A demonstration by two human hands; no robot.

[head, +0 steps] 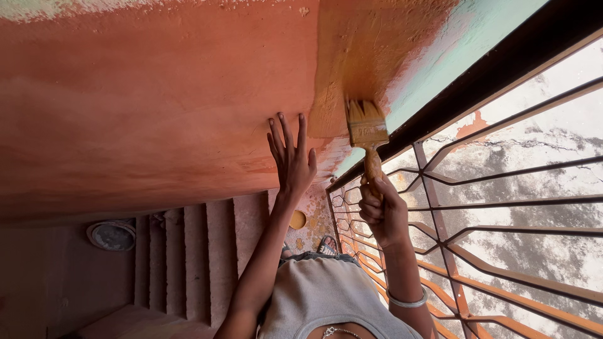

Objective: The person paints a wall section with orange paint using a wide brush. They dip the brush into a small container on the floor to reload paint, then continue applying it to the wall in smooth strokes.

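From the head view, looking down along my own arms, my right hand [381,210] is clenched around the wooden handle of a flat paintbrush [367,132]. The bristles point away from me and press against the wall [157,113], right at the edge where a patch of wet orange-yellow paint [370,50] meets the older reddish coat. The bristles and ferrule are smeared with that same orange-yellow. A silver bangle [407,302] sits on my right wrist.

My left hand [291,157] holds nothing: its fingers are released, spread and laid flat against the reddish wall just beside the fresh patch, a little left of the brush.

To the right of the brush a pale green strip [452,53] runs along the wall, and beside it stands a metal window grille [502,207] with dark upper bars and orange-painted lower ones.

Below my arms, near my sandalled foot [326,243], a small round container [297,220] rests on a paint-spattered landing; it shows orange-yellow paint inside. Concrete stairs [195,257] descend to the left, and further left a round grey pan [111,235] lies low by the wall; I cannot tell what it holds.
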